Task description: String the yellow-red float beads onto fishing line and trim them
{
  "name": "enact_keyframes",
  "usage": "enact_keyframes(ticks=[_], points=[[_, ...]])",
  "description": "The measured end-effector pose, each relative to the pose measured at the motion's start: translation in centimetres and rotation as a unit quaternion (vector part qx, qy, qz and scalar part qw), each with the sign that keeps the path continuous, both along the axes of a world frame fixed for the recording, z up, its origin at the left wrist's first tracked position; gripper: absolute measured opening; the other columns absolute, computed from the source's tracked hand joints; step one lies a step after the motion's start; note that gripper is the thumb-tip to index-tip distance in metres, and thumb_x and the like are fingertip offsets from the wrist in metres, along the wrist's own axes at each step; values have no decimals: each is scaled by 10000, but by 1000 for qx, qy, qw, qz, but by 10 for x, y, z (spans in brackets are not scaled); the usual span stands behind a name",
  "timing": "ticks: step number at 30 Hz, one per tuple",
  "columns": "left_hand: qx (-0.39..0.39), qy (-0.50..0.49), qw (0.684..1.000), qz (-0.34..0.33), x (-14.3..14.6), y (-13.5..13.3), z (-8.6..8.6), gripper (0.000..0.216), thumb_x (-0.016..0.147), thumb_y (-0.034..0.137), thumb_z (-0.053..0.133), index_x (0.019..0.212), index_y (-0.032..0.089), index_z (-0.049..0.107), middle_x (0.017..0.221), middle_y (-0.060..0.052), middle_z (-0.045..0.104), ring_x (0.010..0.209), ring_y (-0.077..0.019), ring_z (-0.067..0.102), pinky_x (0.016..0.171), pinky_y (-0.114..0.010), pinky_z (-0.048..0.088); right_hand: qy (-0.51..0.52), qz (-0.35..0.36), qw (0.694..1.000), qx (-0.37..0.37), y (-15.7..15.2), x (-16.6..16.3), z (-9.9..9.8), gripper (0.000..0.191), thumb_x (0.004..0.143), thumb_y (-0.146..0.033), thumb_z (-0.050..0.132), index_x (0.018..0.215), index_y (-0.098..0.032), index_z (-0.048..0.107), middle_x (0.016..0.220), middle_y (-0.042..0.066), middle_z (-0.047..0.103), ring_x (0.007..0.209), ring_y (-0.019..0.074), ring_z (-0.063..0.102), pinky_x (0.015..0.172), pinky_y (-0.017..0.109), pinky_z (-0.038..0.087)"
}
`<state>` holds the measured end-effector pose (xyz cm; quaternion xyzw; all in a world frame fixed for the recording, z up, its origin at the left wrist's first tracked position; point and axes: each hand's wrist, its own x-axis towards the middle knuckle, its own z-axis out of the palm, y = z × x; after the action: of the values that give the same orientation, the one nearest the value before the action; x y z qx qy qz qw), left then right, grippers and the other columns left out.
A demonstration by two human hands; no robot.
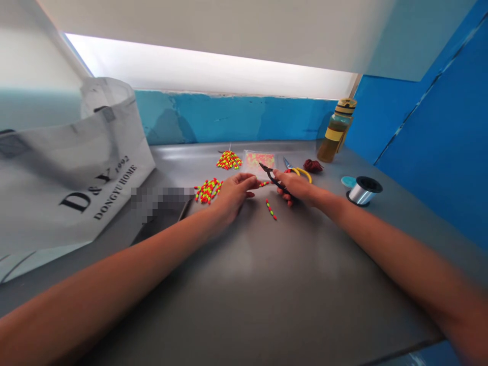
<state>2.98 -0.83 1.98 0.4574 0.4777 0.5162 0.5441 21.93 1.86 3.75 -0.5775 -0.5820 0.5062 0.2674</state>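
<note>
My right hand (296,185) is shut on a black-handled tool (272,176), probably small pliers, with its tip pointing up and left. My left hand (234,195) rests on the grey metal bench (305,264), its fingertips reaching towards my right hand. A short strand of red and yellow-green beads (263,183) lies between the hands, and I cannot tell whether my left fingers pinch it. Another short bead strand (271,209) lies just below them. Two heaps of similar beads (208,190) (229,160) lie beyond and left of my left hand.
Behind the hands are a clear bag of beads (260,161), yellow-handled scissors (299,172) and a dark red bundle (313,165). A spool of clear line (362,191) and an amber bottle (335,131) stand right. A white tote bag (68,173) occupies the left; blue walls bound the bench.
</note>
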Motion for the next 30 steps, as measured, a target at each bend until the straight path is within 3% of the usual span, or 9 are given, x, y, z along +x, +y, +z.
enact_keyframes(ticks=[3, 6, 11, 18, 22, 30], points=[[-21, -36, 998, 37, -6, 7, -1, 183, 727, 201, 724, 905, 192, 682, 857, -55, 700, 896, -195, 664, 690, -273, 456, 4, 29, 1000, -1, 0, 3, 0, 455, 994, -597, 436, 833, -183, 535, 707, 32, 569, 446, 100, 475, 338, 226, 447], [-45, -65, 996, 33, -10, 12, -2, 156, 759, 156, 693, 912, 183, 706, 840, -58, 688, 852, -171, 655, 666, -254, 456, 34, 84, 996, -8, 1, 9, -1, 462, 992, -596, 441, 819, -179, 537, 712, 31, 564, 464, 96, 470, 358, 218, 453], [-81, -95, 992, 35, -11, 16, -3, 113, 787, 107, 701, 880, 167, 726, 854, -58, 694, 794, -132, 643, 663, -225, 469, 46, 146, 988, -22, 6, 20, 0, 444, 990, -596, 446, 953, -175, 583, 711, 18, 555, 494, 108, 478, 381, 218, 451], [-87, -122, 989, 14, -15, 20, -4, 125, 776, 109, 742, 879, 179, 735, 897, -56, 730, 732, -110, 633, 617, -199, 469, -6, 238, 971, 3, 6, 23, 4, 475, 920, -600, 596, 1071, -154, 656, 694, -11, 549, 504, 87, 478, 426, 191, 451], [-89, -129, 988, 5, -16, 22, -3, 13, 808, 159, 730, 803, 170, 726, 854, -39, 720, 652, -79, 587, 582, -181, 458, -13, 234, 972, 0, 6, 23, 4, 483, 918, -598, 598, 1087, -151, 666, 685, -12, 556, 517, 88, 489, 439, 186, 454], [-89, -134, 987, 6, -16, 22, -3, 65, 823, 141, 712, 874, 180, 723, 923, -49, 725, 666, -92, 600, 576, -188, 464, -25, 229, 973, 7, 4, 19, 6, 473, 926, -594, 588, 1094, -158, 659, 699, -10, 565, 506, 86, 486, 432, 194, 453]])
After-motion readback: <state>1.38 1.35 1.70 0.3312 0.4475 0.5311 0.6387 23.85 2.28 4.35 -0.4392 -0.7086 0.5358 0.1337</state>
